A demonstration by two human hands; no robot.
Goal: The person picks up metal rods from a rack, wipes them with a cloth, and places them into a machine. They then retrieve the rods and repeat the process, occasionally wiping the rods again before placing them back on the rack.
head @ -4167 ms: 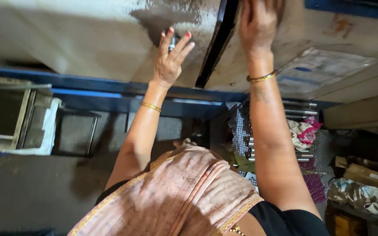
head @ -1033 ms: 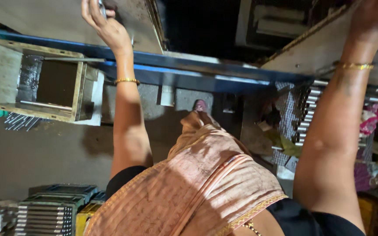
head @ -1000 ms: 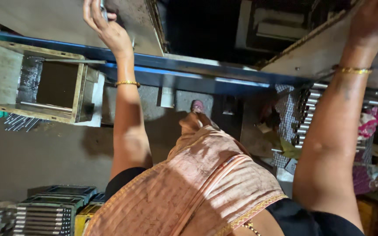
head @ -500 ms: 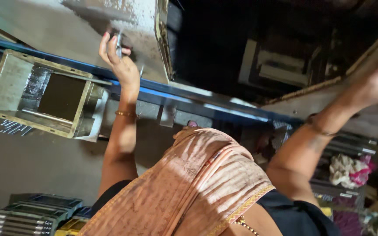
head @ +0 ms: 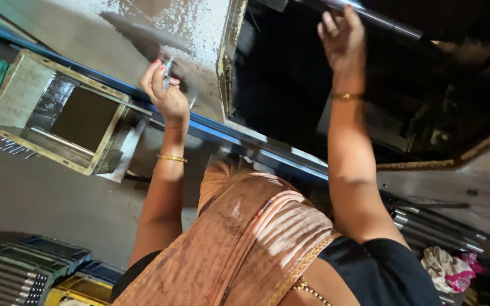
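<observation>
Peach-pink pleated sari drape [head: 245, 249] with a gold woven border, black short-sleeved blouse [head: 381, 272] beneath, thin gold bangle on the left wrist [head: 172, 158], another on the right wrist [head: 347, 97], red-painted fingernails, gold bead necklace [head: 307, 289]

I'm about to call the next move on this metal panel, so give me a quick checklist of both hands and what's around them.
1. Left hand pinching a small metal piece against the speckled metal panel: ok.
2. Right hand on the shiny metal rod: touching; firm grip cannot tell.
3. Dark opening beside the panel edge: inside too dark, cannot tell.
4. Open metal box frame clear of the left hand: ok.
5. Draped cloth clear of both hands: ok.
</observation>
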